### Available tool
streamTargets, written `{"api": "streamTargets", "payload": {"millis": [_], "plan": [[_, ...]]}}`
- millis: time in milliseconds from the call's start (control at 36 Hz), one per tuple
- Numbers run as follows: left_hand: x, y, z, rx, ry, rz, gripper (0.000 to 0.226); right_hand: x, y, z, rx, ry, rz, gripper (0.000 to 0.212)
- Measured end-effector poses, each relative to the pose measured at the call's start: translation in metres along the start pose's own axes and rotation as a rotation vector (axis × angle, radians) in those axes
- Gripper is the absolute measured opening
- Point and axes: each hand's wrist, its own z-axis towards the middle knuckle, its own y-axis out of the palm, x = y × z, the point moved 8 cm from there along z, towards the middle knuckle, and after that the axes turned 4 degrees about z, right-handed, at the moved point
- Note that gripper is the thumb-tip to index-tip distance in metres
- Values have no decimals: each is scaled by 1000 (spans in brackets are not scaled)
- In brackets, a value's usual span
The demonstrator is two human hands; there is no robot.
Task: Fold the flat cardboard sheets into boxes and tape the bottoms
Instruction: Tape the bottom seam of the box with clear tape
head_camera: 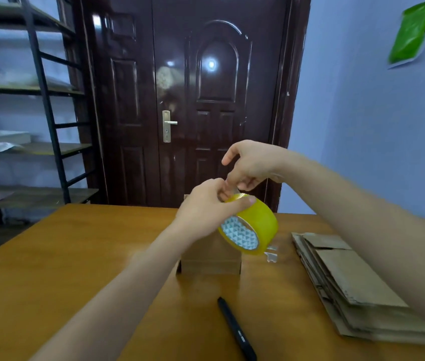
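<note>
Head view: I hold a glossy yellow tape roll point(251, 224) in the air just above a small folded cardboard box point(210, 259) on the wooden table point(76, 256). My left hand point(207, 208) grips the roll, thumb across its rim. My right hand point(251, 164) pinches at the roll's top edge, apparently picking the tape end free. Next, I judge, a strip must be pulled and pressed across the box's bottom seam. Right of the box lies a stack of flat, matte brown sheets point(357, 290); nearer me, a black pen point(236, 328).

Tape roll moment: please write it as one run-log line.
left hand: holds tape roll | right hand: picks at tape end | box: on table, untaped
</note>
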Motion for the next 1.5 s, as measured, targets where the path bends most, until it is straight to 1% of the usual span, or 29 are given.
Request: {"api": "streamTargets", "payload": {"millis": [56, 139, 194, 250, 333, 361, 389, 444, 472, 528, 583, 639, 694, 778, 833, 861, 889, 944, 972, 1000, 1028, 1083, 1139, 1167, 1250, 1306, 1361, 1417, 1500], "plan": [[7, 3, 2, 60, -25, -12, 39, -2, -1, -2, 7, 0, -34, 52], [13, 5, 4, 166, -42, -21, 28, 0, -4, -5, 21, 5, -44, 60], [13, 5, 4, 202, -47, -45, 31, 5, -8, -7, 46, 12, -21, 60], [12, 5, 3, 206, -47, -74, 31, 14, -9, -11, 60, 24, 76, 50], [6, 3, 4, 231, -52, -81, 26, 29, -12, -19, 78, 4, 391, 23], [2, 1, 6, 249, -62, -97, 28, 34, -15, -22, 115, -14, 452, 21], [-4, 0, 7, 267, -85, -117, 30, 38, -19, -26, 171, -42, 450, 22], [-16, -3, 9, 297, -145, -153, 33, 45, -22, -36, 267, -131, 329, 25], [-21, -4, 10, 312, -171, -173, 33, 49, -18, -40, 280, -174, 256, 27], [-27, -9, 12, 351, -207, -223, 34, 58, -5, -46, 239, -210, 145, 30], [-29, -12, 13, 379, -218, -243, 36, 68, 2, -49, 190, -214, 115, 31], [-27, -16, 15, 400, -219, -253, 38, 72, 1, -49, 130, -220, 220, 32], [-26, -20, 18, 412, -230, -276, 37, 71, 0, -49, 28, -237, 338, 30], [-24, -20, 25, 370, -282, -391, 30, 65, -6, -44, -53, -277, 379, 25], [-22, -22, 33, 346, -303, -450, 23, 60, -19, -38, -18, -254, 316, 29], [-21, -27, 37, 364, -316, -483, 20, 58, -26, -33, 24, -235, 218, 34], [-20, -34, 39, 398, -336, -531, 17, 57, -34, -28, 78, -204, 37, 41], [-19, -48, 45, 456, -372, -626, 9, 62, -47, -16, 191, -71, -488, 58], [-17, -51, 47, 456, -378, -645, 8, 66, -52, -12, 220, 5, -657, 62], [-16, -51, 50, 448, -377, -657, 9, 70, -57, -9, 217, 53, -698, 65], [-17, -51, 51, 444, -380, -672, 9, 73, -62, -7, 186, 67, -632, 68], [-21, -49, 53, 431, -401, -718, 11, 76, -70, -8, 114, 24, -341, 71], [-27, -50, 54, 408, -423, -741, 11, 78, -72, -13, 29, -27, -64, 62], [-31, -52, 54, 399, -430, -751, 10, 82, -71, -13, -8, -42, 26, 56], [-42, -54, 53, 361, -463, -749, 12, 101, -69, -13, -51, -36, 183, 43], [-50, -55, 50, 330, -459, -660, 18, 112, -74, -13, -43, -31, 238, 37], [-59, -57, 48, 298, -424, -555, 23, 116, -77, -14, -37, -47, 242, 34], [-65, -59, 44, 300, -363, -439, 24, 118, -79, -12, 16, -40, 126, 43], [-70, -54, 39, 307, -317, -310, 23, 117, -77, 2, 99, 23, -329, 50]]}}
